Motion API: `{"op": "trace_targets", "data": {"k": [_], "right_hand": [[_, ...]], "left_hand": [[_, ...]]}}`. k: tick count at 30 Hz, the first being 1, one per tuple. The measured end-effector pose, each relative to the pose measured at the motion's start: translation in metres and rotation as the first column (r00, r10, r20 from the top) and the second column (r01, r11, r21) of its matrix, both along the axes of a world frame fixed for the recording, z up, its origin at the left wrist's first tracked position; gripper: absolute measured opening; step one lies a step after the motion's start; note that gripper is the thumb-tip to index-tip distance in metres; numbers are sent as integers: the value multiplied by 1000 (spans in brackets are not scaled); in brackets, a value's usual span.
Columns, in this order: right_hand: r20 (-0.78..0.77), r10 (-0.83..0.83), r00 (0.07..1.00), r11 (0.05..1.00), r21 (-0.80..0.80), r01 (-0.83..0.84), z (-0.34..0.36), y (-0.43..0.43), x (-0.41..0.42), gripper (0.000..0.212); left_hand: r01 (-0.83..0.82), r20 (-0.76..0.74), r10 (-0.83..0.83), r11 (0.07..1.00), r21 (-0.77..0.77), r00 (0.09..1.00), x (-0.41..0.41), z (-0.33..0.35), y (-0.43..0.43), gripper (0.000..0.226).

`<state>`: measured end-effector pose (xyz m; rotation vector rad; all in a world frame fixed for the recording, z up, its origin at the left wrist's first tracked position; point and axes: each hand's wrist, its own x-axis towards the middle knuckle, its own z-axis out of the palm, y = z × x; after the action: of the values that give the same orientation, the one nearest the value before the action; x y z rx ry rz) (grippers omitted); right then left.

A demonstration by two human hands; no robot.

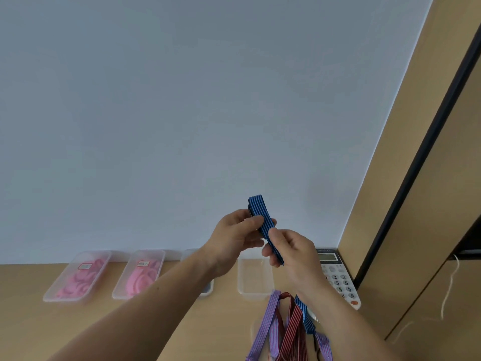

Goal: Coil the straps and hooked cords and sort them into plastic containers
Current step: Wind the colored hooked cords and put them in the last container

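Folded blue strap (260,212), long axis 11 to 5 o'clock, pinched midway by the left hand (234,235), lower end gripped in the right hand (291,254).

Blue striped strap (261,214); lilac strap (268,316); red strap (294,327); pink coils (78,280).

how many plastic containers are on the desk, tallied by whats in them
Containers with pink coils: 2
Empty container: 1
Container partly hidden, contents unclear: 1
Total: 4
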<state>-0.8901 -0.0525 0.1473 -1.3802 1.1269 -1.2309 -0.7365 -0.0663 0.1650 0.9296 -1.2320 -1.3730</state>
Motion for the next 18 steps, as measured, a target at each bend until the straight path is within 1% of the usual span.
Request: {"op": "trace_targets", "data": {"k": [2,5,8,11,13,15,17,18], "right_hand": [[-20,-30,999,998,48,31,0,0,-1,32],[-52,-51,997,993,105,57,-2,0,-2,38],[-81,-51,995,989,138,62,-3,2,-5,42],[-59,-33,998,988,151,42,-4,3,-7,42],[-23,-34,999,985,166,37,-1,4,-8,44],[22,-37,999,983,178,33,2,4,-8,52],[58,-39,998,983,179,28,6,3,-8,63],[59,-40,997,984,174,30,7,3,-7,67]], "left_hand": [[-78,85,85,994,-81,993,-2,0,1,26],[-163,220,204,968,-191,954,-6,0,3,25],[-165,376,295,925,-342,879,-9,-3,4,25],[-154,449,400,858,-490,799,-9,-10,3,30],[-107,489,482,783,-613,727,-8,-17,2,33],[-29,525,585,684,-728,618,-7,-21,3,34],[67,504,696,552,-831,512,-5,-24,3,33],[101,472,735,489,-866,487,-4,-25,2,33]]}}
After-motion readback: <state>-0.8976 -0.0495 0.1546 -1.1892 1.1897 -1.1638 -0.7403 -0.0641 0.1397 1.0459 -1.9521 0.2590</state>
